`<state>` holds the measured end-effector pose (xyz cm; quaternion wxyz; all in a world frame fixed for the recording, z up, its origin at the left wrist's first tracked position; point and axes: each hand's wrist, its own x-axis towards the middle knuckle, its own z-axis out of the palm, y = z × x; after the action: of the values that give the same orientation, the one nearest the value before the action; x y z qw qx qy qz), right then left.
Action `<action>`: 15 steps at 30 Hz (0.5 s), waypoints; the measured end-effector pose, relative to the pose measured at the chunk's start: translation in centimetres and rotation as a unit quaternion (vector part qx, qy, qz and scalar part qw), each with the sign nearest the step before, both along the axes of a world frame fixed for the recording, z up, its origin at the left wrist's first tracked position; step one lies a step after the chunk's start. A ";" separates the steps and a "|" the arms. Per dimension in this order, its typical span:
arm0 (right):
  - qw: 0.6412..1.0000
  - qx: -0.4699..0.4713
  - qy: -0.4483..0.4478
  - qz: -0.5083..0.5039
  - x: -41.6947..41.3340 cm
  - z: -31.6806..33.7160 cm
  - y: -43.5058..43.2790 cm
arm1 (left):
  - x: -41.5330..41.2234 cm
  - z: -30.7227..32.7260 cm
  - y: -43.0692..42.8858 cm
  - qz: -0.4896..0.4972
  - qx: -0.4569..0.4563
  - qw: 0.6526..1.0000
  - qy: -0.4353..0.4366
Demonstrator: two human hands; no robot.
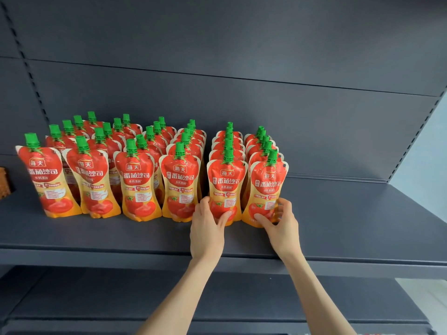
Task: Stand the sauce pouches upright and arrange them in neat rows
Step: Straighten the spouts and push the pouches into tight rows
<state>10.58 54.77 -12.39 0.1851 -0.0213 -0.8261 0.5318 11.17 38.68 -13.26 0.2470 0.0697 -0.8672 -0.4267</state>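
nearly done: last two rows under my hands

on the dark shelf i see the tomato sauce pouches all upright in six rows. the left rows look a little ragged, so i judge only straightening is left. the fifth front pouch is gripped at its base by my left hand, the sixth front pouch by my right hand.

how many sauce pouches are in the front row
6, left to right: first pouch, second pouch, third pouch, fourth pouch stand free; fifth pouch is in the left hand, sixth pouch in the right hand. More behind are partly hidden.
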 end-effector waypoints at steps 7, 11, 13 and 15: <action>1.000 -0.002 -0.006 -0.006 0.0 0.1 0.0 | 0.3 0.3 0.2 0.007 -0.004 1.000 -0.011; 1.000 -0.004 -0.007 -0.005 0.1 0.3 -0.2 | 0.4 0.4 0.2 0.010 -0.015 1.000 -0.016; 1.000 -0.001 -0.008 -0.007 0.2 0.3 -0.2 | 0.5 0.4 0.3 0.011 -0.019 1.000 -0.019; 1.000 0.000 -0.010 -0.009 0.3 0.2 -0.2 | 0.7 0.5 0.3 0.012 -0.023 0.999 -0.022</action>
<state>10.83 54.57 -12.14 0.1819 -0.0339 -0.8274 0.5302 11.82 38.99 -12.77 0.2346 0.0842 -0.8810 -0.4020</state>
